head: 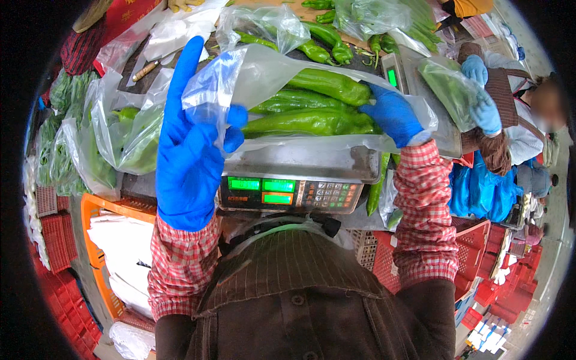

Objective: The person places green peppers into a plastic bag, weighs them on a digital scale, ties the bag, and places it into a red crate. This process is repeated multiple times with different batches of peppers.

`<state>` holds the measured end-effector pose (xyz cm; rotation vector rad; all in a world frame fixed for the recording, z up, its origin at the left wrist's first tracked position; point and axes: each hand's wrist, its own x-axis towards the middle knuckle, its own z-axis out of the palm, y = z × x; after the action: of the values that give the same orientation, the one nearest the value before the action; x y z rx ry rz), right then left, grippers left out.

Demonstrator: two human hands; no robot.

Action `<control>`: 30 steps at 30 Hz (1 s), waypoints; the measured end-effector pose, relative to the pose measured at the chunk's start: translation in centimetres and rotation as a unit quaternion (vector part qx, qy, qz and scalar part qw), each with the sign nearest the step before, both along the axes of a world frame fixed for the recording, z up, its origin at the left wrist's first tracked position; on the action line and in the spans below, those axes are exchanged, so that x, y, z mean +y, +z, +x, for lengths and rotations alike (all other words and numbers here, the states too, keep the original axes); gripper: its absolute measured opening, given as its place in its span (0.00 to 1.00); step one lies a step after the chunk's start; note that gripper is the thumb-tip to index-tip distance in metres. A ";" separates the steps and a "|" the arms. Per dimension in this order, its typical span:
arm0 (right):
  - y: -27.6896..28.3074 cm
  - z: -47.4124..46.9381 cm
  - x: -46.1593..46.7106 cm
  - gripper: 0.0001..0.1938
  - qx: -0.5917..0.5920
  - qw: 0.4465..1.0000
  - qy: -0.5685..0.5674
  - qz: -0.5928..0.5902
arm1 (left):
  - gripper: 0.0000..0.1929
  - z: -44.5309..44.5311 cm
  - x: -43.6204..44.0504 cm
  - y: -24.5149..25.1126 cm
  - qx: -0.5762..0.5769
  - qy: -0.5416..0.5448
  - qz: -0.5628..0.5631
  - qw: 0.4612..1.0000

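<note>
My left hand (191, 139), in a blue glove, grips the left part of a clear plastic bag (265, 67), with its index finger stretched out. Several long green peppers (310, 119) lie in the bag, above the metal pan of a digital scale (297, 164) whose green displays are lit. At the right end of the peppers is my right hand (391, 112), also gloved in blue, its fingertips against their ends and partly inside the bag's mouth. Whether it grips a pepper cannot be told. More loose green peppers (324, 40) lie beyond the bag.
Bagged green vegetables (144, 139) and a wooden-handled knife (145, 71) lie at left. An orange crate (101, 202) with white bags stands lower left. To the right, a co-worker's blue-gloved hands (486, 112) hold a bag at a second scale (405, 76). Red crates (472, 252) stand lower right.
</note>
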<state>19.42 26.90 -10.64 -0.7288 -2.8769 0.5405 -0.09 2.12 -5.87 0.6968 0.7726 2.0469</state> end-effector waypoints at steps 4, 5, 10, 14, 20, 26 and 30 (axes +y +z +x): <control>2.6 0.4 -0.6 0.20 0.141 0.860 -0.133 -0.472 | 0.41 0.5 0.4 0.2 0.042 0.008 0.034 0.998; 2.8 0.5 -0.8 0.20 0.130 0.857 -0.139 -0.480 | 0.42 0.6 0.4 0.2 0.061 0.024 -0.012 0.998; 1.5 1.1 -0.8 0.19 0.149 0.832 -0.158 -0.510 | 0.45 1.4 0.3 0.1 0.088 0.036 -0.067 0.993; 0.7 1.8 -0.8 0.19 0.174 0.809 -0.183 -0.531 | 0.47 1.0 -0.1 0.1 0.108 0.040 -0.076 0.990; 1.7 1.5 -1.8 0.18 0.250 0.760 -0.176 -0.573 | 0.46 1.2 -1.0 0.1 0.081 0.057 -0.077 0.992; 0.5 0.6 -3.5 0.19 0.233 0.882 -0.165 -0.374 | 0.37 1.9 -1.7 -0.4 0.073 0.074 -0.080 0.991; -0.6 1.7 -4.5 0.22 0.076 0.910 -0.166 -0.373 | 0.35 2.0 -2.3 -1.1 0.108 0.142 -0.132 0.975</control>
<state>21.15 22.38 -11.21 -1.1648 -2.2707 1.5828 1.92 -0.18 -7.00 0.6951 1.3082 2.0850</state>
